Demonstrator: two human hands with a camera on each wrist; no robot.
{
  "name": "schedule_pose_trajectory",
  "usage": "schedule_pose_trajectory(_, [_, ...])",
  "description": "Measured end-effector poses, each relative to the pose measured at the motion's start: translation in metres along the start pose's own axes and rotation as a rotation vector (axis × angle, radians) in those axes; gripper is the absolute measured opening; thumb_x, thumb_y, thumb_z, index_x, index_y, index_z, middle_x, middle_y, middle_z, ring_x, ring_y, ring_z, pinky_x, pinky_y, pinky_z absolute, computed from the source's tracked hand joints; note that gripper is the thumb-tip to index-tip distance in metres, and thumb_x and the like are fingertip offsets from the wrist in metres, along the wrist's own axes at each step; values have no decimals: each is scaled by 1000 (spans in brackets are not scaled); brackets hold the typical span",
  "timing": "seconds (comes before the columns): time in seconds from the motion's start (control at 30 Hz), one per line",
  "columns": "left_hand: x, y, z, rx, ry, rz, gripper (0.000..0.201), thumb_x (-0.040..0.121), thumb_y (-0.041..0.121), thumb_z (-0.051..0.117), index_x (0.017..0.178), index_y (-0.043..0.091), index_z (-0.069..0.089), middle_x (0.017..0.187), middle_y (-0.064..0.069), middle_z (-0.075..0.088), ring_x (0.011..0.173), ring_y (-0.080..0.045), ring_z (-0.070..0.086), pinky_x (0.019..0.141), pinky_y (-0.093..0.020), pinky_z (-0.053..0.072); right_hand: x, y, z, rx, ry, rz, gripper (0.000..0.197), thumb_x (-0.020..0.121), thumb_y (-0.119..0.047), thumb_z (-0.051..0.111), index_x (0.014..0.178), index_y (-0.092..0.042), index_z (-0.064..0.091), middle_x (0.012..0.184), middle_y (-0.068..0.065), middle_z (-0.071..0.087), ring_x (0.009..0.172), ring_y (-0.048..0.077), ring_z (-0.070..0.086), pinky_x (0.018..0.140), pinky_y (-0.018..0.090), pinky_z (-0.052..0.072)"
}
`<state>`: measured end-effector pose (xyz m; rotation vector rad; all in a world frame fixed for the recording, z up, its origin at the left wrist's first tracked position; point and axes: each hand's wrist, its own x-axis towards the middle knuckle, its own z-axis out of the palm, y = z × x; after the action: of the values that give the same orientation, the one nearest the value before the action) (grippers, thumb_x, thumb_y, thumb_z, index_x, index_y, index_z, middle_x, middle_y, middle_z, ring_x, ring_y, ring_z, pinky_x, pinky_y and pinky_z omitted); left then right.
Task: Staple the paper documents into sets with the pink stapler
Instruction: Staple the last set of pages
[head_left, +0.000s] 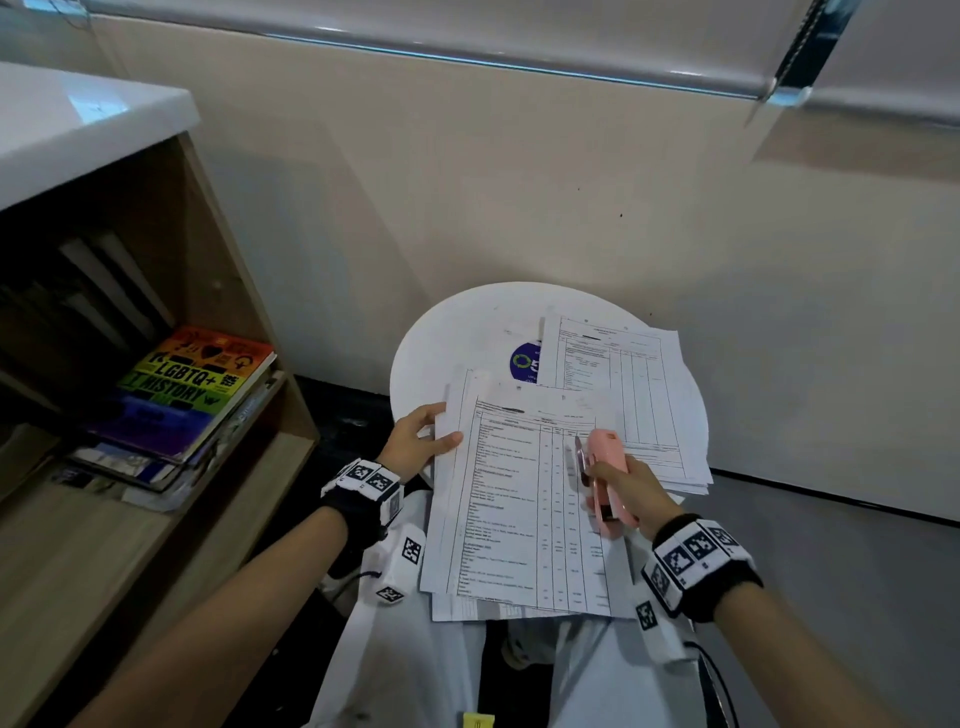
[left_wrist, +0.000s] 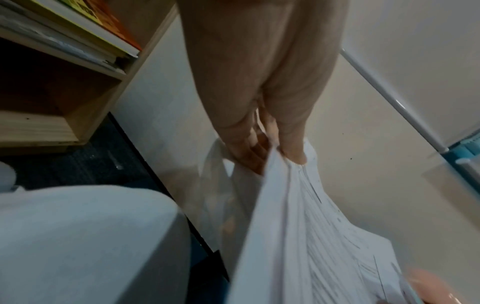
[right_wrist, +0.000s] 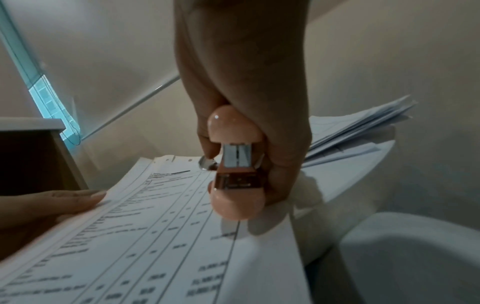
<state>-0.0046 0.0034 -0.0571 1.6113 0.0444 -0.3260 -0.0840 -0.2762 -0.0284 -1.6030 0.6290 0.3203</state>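
While the left hand (head_left: 415, 441) pinches the papers (head_left: 519, 499) by their edge, the right hand (head_left: 626, 491) grips the pink stapler (head_left: 605, 470) over them.

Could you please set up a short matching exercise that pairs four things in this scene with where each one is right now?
Things:
1. pink stapler
2. front paper stack
3. second paper stack
4. rainbow-covered book

Places:
A. lying on the round white table
B. on the wooden shelf
C. gripped in the right hand
D. pinched at its edge by the left hand

Pairs: 1-C, 2-D, 3-A, 4-B
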Motion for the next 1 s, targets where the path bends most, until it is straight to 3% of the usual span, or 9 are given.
schedule_pose_trajectory(0.07, [-1, 1, 2, 71, -16, 57, 32, 84, 4, 68, 115, 7, 60, 110, -6, 65, 109, -30, 61, 96, -42, 50, 0, 0, 1, 23, 2, 6, 32, 91, -9, 58, 119, 3, 49, 84, 16, 62, 64, 28, 60, 58, 35, 53])
schedule_pose_trajectory(0.2, [-5, 7, 10, 155, -75, 28, 28, 91, 19, 61, 111, 0, 66, 103, -6, 69, 92, -20, 66, 71, -21, 54, -3, -3, 1, 15, -37, 13, 32, 91, -14, 58, 119, 0, 50, 87, 17, 64, 67, 28, 64, 51, 32, 54])
schedule_pose_trajectory(0.33, [-2, 12, 15, 108, -37, -23, 25, 94, 14, 54, 111, -2, 63, 108, -11, 67, 98, -24, 63, 90, -37, 50, -2, -3, 2, 12, -32, -39, 33, 91, -15, 60, 119, -4, 47, 88, 15, 65, 66, 27, 65, 54, 35, 55])
schedule_pose_trajectory(0.47, [-3, 18, 18, -44, 29, -97, 23, 65, 16, 55, 81, 1, 62, 84, -7, 63, 89, -24, 55, 79, -31, 43, 0, -7, 1, 37, -34, -85, 26, 91, -13, 60, 113, -5, 49, 82, 14, 66, 67, 30, 67, 61, 38, 57])
schedule_pose_trajectory(0.53, [-4, 19, 18, -79, 27, -53, 26, 60, 13, 52, 82, 1, 59, 85, -9, 60, 89, -23, 53, 79, -31, 42, -3, -11, 1, 11, -82, -74, 23, 91, -14, 60, 110, -2, 52, 81, 17, 67, 70, 31, 69, 58, 33, 56])
schedule_pose_trajectory(0.67, [-13, 21, 19, 18, 88, 152, 14, 86, 4, 61, 99, 7, 61, 98, -2, 68, 97, -23, 63, 80, -29, 53, -12, -21, 4, 21, -96, -112, 24, 92, -14, 58, 111, 0, 55, 84, 17, 65, 71, 30, 67, 51, 29, 53])
schedule_pose_trajectory(0.77, [-25, 37, 20, 19, 159, 376, 29, 89, 16, 64, 113, 14, 48, 110, -3, 66, 102, -20, 66, 83, -37, 57, -26, -33, 6, 65, -77, -232, 25, 92, -12, 56, 116, -2, 55, 84, 13, 64, 69, 25, 65, 51, 32, 52])
schedule_pose_trajectory(0.9, [-41, 92, 25, -5, 230, 602, 50, 93, 13, 57, 131, 21, 27, 123, 2, 58, 106, -11, 64, 82, -25, 57, -52, -62, 10, 136, -51, -455, 26, 92, -11, 57, 118, -12, 57, 86, 9, 66, 73, 23, 65, 55, 35, 53])
schedule_pose_trajectory(1.0, [-44, 125, 27, -14, 310, 732, 40, 98, 8, 46, 131, 14, 24, 119, 8, 53, 104, 3, 61, 82, -12, 51, -72, -84, 17, 175, -46, -634, 25, 93, -6, 55, 112, -23, 60, 82, 1, 66, 69, 17, 65, 57, 27, 53])
